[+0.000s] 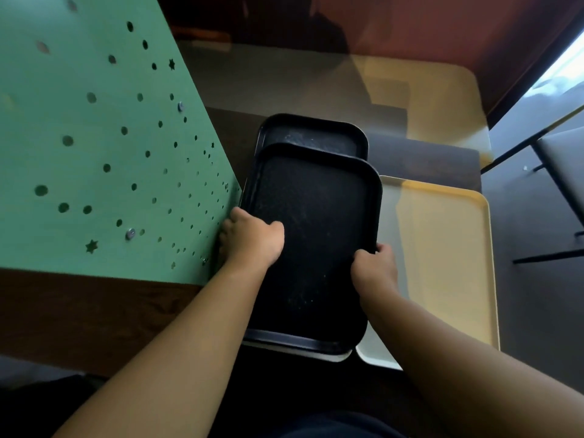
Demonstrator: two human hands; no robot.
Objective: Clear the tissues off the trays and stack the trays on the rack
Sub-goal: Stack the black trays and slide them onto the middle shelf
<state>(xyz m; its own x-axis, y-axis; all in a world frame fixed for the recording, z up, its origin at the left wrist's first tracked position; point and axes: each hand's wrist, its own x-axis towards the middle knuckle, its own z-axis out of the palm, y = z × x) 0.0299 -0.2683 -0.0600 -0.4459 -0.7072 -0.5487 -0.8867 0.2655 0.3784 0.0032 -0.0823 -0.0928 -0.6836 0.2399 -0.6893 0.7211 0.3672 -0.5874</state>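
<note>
A black tray (316,222) lies lengthwise in the middle of the view, its surface bare apart from faint specks. My left hand (252,240) grips its left rim, thumb on top. My right hand (376,267) grips its right rim lower down. Behind and beneath it sits a second black tray (313,134), and a white tray edge (303,350) shows under its near end. A cream tray (448,263) lies just to the right on the dark rack surface (426,159). No tissues are in sight.
A green perforated panel (94,137) stands close on the left, touching my left hand. Another cream tray (442,90) lies farther back on the right. Black metal chair or table legs (550,165) stand at the right edge. Dark wood (94,317) runs below the panel.
</note>
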